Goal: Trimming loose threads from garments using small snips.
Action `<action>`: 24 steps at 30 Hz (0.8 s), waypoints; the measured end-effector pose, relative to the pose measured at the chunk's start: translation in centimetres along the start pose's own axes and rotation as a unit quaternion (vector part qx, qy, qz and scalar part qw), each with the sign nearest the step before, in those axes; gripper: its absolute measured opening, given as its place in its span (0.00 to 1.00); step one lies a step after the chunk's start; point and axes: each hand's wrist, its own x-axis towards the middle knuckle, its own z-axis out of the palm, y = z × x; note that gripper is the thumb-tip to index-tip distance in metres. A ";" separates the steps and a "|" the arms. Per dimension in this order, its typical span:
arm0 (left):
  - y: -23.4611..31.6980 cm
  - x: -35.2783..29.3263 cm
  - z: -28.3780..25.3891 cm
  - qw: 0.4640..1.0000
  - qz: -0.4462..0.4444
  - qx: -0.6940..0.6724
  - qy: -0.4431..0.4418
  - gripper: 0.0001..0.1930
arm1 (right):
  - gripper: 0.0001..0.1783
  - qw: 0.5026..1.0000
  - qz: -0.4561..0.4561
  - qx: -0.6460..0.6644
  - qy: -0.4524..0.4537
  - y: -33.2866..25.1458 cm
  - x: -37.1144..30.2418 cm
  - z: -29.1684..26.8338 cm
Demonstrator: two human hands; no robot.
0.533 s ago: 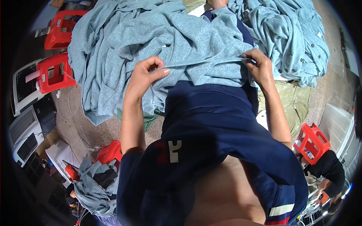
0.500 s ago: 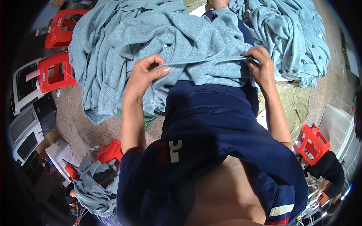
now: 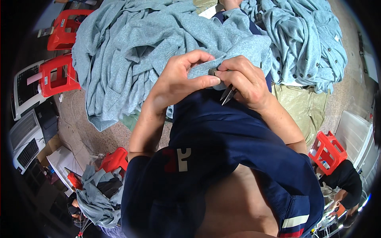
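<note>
A light blue knit garment [image 3: 254, 47] lies across my lap and joins a heap of the same cloth. My left hand [image 3: 180, 77] is closed on its edge, thumb below and fingers above. Close beside it, my right hand [image 3: 244, 81] is closed round small dark thread snips [image 3: 228, 95], whose pointed blades stick out below the fingers. The right thumb and forefinger pinch at the garment's edge, where a small dark piece shows; whether it is a button or part of the snips I cannot tell.
A heap of blue knitwear [image 3: 119, 51] spreads at the left, and buttoned cardigans [image 3: 305, 47] lie at the right on olive sheeting [image 3: 303, 107]. Red stools [image 3: 59, 75] stand at the left. Another red stool [image 3: 328, 152] is near a person in black [image 3: 345, 184] at the lower right.
Both hands have come together at the middle, the right moving left and slightly down. The stretched garment edge is now slack and bunched between them. The snips' blades now show below the right hand.
</note>
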 end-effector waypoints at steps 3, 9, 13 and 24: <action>-0.1 -0.1 -0.4 0.994 0.042 0.104 -0.005 0.14 | 0.14 0.996 0.071 0.061 -0.013 -0.3 0.3 0.3; 0.8 -0.5 -0.5 0.971 0.111 0.213 -0.012 0.13 | 0.19 0.955 0.243 0.162 -0.043 -0.5 -0.1 0.9; 0.0 -0.7 0.4 0.960 0.132 0.245 0.030 0.11 | 0.19 0.942 0.293 0.164 -0.018 -0.8 -0.4 1.8; -2.9 0.0 0.6 0.919 0.194 0.343 0.029 0.14 | 0.13 0.908 0.322 0.264 0.042 1.2 -2.2 3.2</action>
